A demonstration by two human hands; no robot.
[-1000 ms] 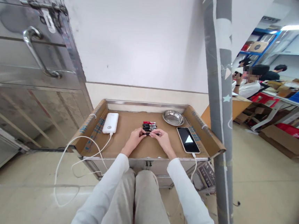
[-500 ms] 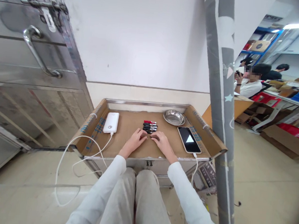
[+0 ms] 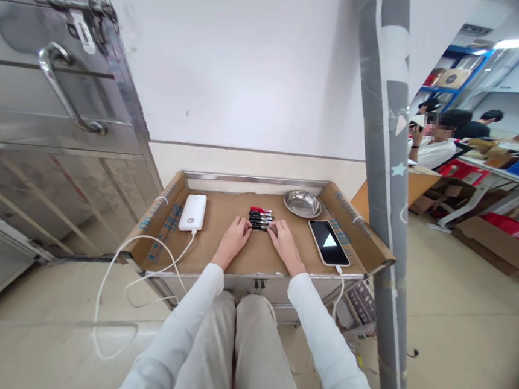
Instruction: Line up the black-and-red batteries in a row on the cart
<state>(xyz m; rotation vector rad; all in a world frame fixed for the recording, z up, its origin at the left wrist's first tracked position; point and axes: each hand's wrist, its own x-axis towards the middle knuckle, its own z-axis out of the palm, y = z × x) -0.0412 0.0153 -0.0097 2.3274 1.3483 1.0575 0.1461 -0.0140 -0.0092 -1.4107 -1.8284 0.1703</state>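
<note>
A short row of black and red pens lies on the cardboard-lined tray of a metal cart. My left hand rests flat on the cardboard at the left end of the row, fingers stretched toward the pens. My right hand lies at the row's right end, its fingertips touching the nearest pen. Neither hand grips anything.
A white power bank with a white cable lies at the left. A steel dish sits at the back right, a phone with a lit screen on the right. A grey pole stands beside the cart; people sit beyond it.
Both hands held one pen a second ago. They set it down at the near end of the row and now lie flat on either side of it.
</note>
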